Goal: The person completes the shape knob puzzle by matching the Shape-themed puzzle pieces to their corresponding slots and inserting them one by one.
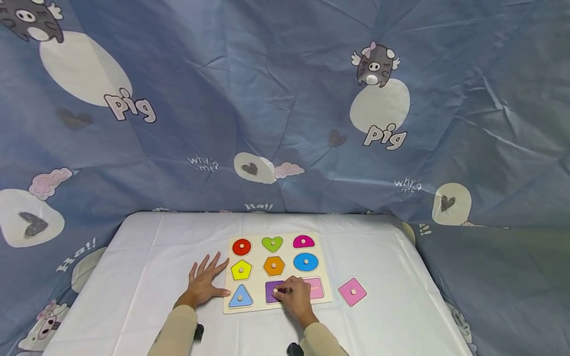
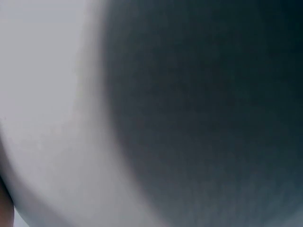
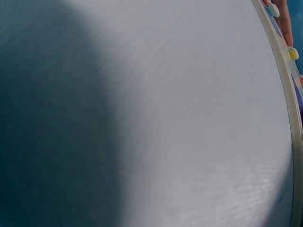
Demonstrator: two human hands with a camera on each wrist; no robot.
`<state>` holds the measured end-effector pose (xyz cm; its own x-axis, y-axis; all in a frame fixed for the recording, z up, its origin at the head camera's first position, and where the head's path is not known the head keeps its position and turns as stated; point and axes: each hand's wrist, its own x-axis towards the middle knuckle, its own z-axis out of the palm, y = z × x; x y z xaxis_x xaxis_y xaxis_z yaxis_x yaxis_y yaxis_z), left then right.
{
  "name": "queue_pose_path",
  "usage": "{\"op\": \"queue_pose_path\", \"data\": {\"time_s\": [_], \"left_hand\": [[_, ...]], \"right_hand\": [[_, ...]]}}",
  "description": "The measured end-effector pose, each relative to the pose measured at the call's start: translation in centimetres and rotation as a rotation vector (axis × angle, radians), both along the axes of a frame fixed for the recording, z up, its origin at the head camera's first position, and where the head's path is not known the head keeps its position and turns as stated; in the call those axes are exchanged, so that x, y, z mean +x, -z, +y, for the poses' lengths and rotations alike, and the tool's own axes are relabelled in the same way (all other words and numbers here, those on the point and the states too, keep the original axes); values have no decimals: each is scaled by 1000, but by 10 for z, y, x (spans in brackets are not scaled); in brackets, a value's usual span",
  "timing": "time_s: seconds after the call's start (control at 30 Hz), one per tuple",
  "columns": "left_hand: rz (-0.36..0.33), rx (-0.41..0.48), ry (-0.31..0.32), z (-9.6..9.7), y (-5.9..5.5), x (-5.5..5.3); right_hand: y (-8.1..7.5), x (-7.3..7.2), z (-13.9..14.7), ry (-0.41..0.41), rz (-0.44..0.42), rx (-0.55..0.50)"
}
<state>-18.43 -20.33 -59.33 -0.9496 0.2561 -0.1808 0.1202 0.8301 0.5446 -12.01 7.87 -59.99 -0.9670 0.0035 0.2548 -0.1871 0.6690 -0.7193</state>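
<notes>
A cream wooden peg puzzle board point(image 1: 256, 306) lies on the white-covered table. My right hand point(image 1: 298, 299) reaches over its bottom row, thumb and fingertips pinching the small knob of a purple four-sided puzzle piece point(image 1: 269, 295), whose right side the hand hides. That piece sits at the bottom middle of the board. My left hand point(image 1: 202, 284) rests at the board's left edge, fingers spread, with the thumb tip near the blue triangle piece point(image 1: 240, 297). Partly behind my right hand shows a pink recess point(image 1: 316, 288) with printed lettering. A pink square piece point(image 1: 352, 292) with a knob lies off the board, to its right.
Other knobbed pieces fill the upper rows, among them a red circle point(image 1: 242, 247), a yellow pentagon point(image 1: 241, 270), an orange hexagon point(image 1: 273, 266) and a blue oval point(image 1: 306, 262). A blue patterned cloth point(image 1: 285, 123) hangs behind the table. Sleeve and tabletop fill most of both wrist views.
</notes>
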Motion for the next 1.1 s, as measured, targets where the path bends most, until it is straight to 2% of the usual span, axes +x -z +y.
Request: {"op": "queue_pose_path", "data": {"time_s": [0.23, 0.4, 0.5, 0.67, 0.87, 1.0, 1.1], "left_hand": [[2, 4, 0, -1, -1, 1], [4, 8, 1, -2, -1, 1], [0, 11, -1, -2, -1, 0], [6, 8, -2, -3, -2, -1], [9, 8, -10, -3, -2, 1], [9, 18, -5, -1, -2, 1], [6, 15, 3, -1, -1, 1]], "right_hand": [[2, -1, 2, -32, -2, -3], [1, -1, 14, -103, -80, -161], [-2, 1, 28, -104, -50, -219], [-7, 4, 59, 1, 20, -257], [-12, 8, 104, 177, 37, -270], [-11, 16, 137, 301, 4, -208], [-7, 26, 158, 383, -80, -129]]}}
